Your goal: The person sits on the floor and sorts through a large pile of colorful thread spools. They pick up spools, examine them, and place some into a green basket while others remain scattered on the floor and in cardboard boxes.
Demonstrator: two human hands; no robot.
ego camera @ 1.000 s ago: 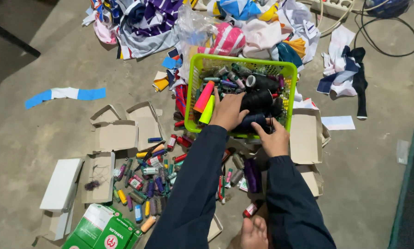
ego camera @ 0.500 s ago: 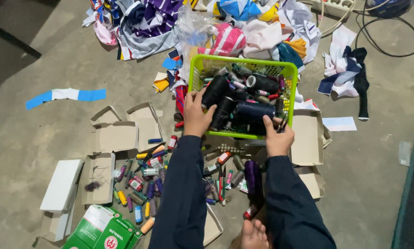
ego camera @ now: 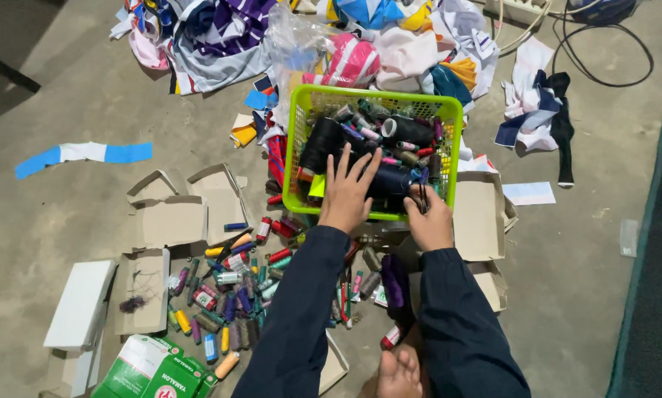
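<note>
A lime-green plastic basket (ego camera: 295, 147) sits on the concrete floor, filled with thread spools, mostly large black cones (ego camera: 323, 144) and small coloured ones. My left hand (ego camera: 348, 190) lies flat with fingers spread over the spools at the basket's near side. My right hand (ego camera: 428, 221) grips the basket's near right rim. Both arms wear dark blue sleeves. A heap of small coloured thread spools (ego camera: 231, 284) lies on the floor left of my arms. My bare foot (ego camera: 397, 374) shows at the bottom.
Flattened cardboard boxes (ego camera: 172, 221) lie left of the spools, another (ego camera: 482, 214) to the right of the basket. A green packet (ego camera: 158, 372) sits bottom left. Piled cloth (ego camera: 220, 29) and cables (ego camera: 611, 29) lie behind the basket. A blue-white strip (ego camera: 84, 153) lies at left.
My left hand has gone from the basket's left rim to lying flat with spread fingers on the spools inside. The right hand has stayed on the near right rim.
</note>
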